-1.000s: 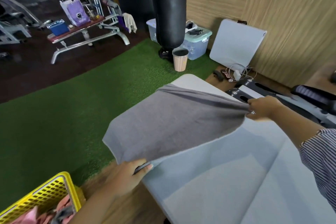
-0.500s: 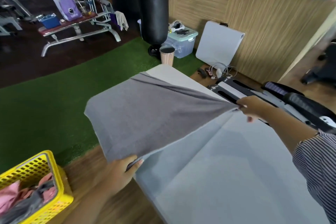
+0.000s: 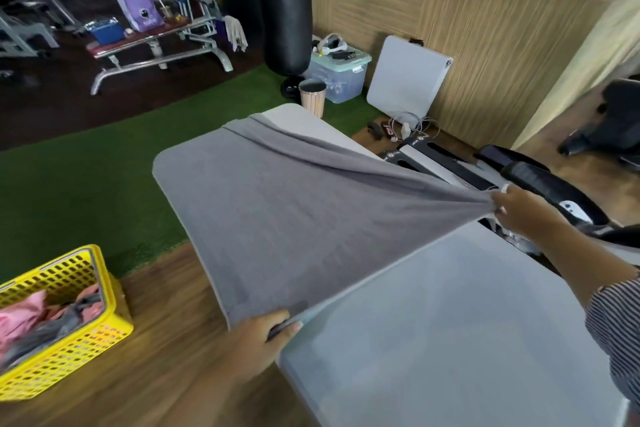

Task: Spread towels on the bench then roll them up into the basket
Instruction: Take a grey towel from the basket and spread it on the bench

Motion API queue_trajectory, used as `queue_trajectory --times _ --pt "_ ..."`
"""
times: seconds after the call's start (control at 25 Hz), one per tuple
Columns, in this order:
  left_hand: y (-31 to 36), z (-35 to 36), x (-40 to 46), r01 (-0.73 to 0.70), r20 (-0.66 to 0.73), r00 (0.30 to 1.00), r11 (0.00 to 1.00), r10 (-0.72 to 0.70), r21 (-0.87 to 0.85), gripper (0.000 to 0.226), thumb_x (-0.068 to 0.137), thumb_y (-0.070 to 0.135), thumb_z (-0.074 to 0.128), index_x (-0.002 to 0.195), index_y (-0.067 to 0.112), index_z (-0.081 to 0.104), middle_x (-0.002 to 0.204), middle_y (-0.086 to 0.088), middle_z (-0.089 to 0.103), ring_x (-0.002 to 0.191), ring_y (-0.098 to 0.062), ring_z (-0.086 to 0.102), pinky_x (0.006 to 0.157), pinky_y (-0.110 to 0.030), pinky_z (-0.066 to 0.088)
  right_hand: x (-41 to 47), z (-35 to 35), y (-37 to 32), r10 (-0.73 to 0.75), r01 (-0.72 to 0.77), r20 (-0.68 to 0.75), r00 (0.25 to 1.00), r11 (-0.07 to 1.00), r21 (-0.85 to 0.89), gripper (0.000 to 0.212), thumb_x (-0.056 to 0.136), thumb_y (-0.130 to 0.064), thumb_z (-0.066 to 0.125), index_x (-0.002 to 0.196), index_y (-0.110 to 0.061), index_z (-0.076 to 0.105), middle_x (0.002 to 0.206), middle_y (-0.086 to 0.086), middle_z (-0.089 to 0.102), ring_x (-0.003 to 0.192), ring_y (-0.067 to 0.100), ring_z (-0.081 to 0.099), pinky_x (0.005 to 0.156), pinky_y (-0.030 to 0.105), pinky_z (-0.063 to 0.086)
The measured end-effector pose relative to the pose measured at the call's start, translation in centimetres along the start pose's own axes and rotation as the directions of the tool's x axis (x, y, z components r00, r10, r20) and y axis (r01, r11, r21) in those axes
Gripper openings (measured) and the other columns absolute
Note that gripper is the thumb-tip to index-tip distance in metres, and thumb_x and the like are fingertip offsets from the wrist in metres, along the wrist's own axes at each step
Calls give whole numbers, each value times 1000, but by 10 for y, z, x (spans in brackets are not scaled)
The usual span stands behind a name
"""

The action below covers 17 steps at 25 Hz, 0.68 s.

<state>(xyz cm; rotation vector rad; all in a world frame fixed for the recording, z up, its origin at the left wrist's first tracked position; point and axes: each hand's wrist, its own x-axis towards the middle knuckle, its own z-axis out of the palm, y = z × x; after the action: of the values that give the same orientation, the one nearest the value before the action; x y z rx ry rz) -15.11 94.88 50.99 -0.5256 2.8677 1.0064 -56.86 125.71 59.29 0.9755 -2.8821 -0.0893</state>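
A grey towel (image 3: 294, 211) is stretched over the far half of the light grey bench (image 3: 450, 322). Its far end lies on the bench top and its near edge is held up off the surface. My left hand (image 3: 256, 340) grips the near left corner at the bench's left edge. My right hand (image 3: 519, 211) pinches the near right corner, which bunches into folds at my fingers. A yellow basket (image 3: 62, 319) stands on the wooden floor at the lower left, with pink and grey towels inside.
Green turf (image 3: 86, 184) lies beyond the bench. A black punching bag (image 3: 277, 3), a small bin (image 3: 312, 97) and a clear storage box (image 3: 337, 71) stand at the back. Black exercise equipment (image 3: 540, 180) sits right of the bench. A weight bench (image 3: 152, 45) is far left.
The towel has come lower and flatter over the bench, its far end settling on the top. Both hands kept their corners and my right hand has pulled its corner further right.
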Motion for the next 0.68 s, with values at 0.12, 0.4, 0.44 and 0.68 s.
queue_trajectory --times 0.12,0.4,0.44,0.68 --pt "13 13 -18 -11 -25 1000 999 12 30 45 81 78 22 77 38 42 65 13 51 54 -4 48 53 -26 30 -39 5 5 27 -27 41 999 1000 2 31 75 -4 65 106 0 63 92 24 56 71 39 60 63 39 50" --pt "27 49 -73 7 -53 999 999 -5 37 43 89 68 30 68 32 42 66 20 54 52 -6 48 50 -23 29 -137 -17 -1 48 -51 43 998 997 60 32 79 -8 60 110 -1 63 99 25 57 87 39 58 75 40 47" --pt "33 53 -81 9 -48 999 1000 -8 21 42 89 67 31 67 32 41 65 21 54 52 -7 48 49 -23 29 -148 -19 4 57 -59 31 998 995 77 33 79 -7 59 112 -3 63 99 25 57 87 40 58 75 40 47" --pt "83 88 -104 51 -97 994 999 -50 2 48 84 68 30 70 25 46 61 11 53 59 -7 55 51 -22 34 -174 -27 57 120 -125 73 990 989 74 31 83 -14 53 112 -5 59 105 23 52 92 39 55 80 40 44"
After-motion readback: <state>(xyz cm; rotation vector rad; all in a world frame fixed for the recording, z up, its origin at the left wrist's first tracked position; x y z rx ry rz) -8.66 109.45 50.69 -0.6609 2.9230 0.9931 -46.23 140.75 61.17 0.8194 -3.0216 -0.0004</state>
